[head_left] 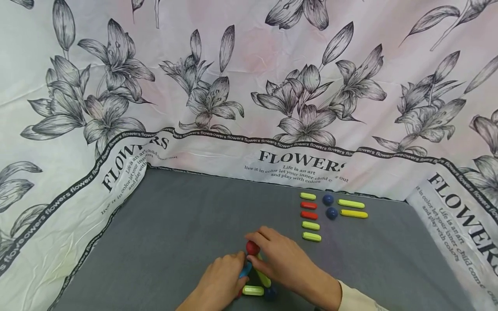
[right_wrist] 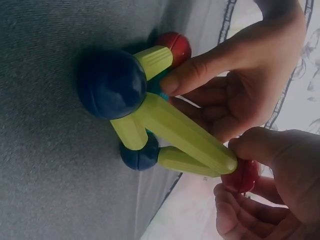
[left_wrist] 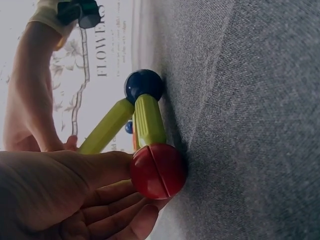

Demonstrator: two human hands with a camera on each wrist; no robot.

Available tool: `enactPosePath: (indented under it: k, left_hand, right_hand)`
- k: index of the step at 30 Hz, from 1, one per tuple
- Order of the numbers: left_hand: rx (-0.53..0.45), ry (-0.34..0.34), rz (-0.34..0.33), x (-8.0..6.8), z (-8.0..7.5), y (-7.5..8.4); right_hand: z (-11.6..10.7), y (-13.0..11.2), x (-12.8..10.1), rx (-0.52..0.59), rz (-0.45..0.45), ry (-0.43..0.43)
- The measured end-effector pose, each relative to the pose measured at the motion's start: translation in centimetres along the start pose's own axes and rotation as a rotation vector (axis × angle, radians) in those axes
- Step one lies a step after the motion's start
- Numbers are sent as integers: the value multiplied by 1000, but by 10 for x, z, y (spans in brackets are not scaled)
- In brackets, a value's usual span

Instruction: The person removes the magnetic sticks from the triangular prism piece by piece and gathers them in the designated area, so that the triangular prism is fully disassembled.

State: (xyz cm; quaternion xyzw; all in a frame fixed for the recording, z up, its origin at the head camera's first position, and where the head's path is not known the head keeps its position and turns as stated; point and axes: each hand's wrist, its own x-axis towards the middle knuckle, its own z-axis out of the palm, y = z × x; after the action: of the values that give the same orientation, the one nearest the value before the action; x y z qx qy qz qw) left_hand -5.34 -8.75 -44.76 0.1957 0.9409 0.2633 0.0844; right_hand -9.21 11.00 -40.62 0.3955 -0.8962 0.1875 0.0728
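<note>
Grey cloth table (head_left: pixel 175 233), flower-print sheet (head_left: pixel 249 86) hung behind and at sides. Small frame of green sticks (right_wrist: pixel 185 132) and balls stands near front edge. Right hand (head_left: pixel 285 261) pinches red ball (head_left: pixel 253 248) at top of frame. Left hand (head_left: pixel 219 285) grips blue stick (head_left: pixel 245 270), fingers touching lower red ball (left_wrist: pixel 158 170) (seen in left wrist view). Dark blue ball (right_wrist: pixel 111 84) rests on cloth as corner. Spare sticks (head_left: pixel 311 216) and two blue balls (head_left: pixel 330 206) lie in rows well apart, farther right.
</note>
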Motion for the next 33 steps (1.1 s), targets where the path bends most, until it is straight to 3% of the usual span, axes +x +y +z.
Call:
enactPosePath:
  k: [7,13,33]
  left_hand:
    - [17,32,6,0,1,1]
    - [10,-1,0,0,1,2]
    - [-20,-21,-13,0,1,2]
  right_hand:
    - [-2,4,6,171,59,-51]
    - [-5,8,6,282,105,-95]
    - [-4,13,3,295,47,-41]
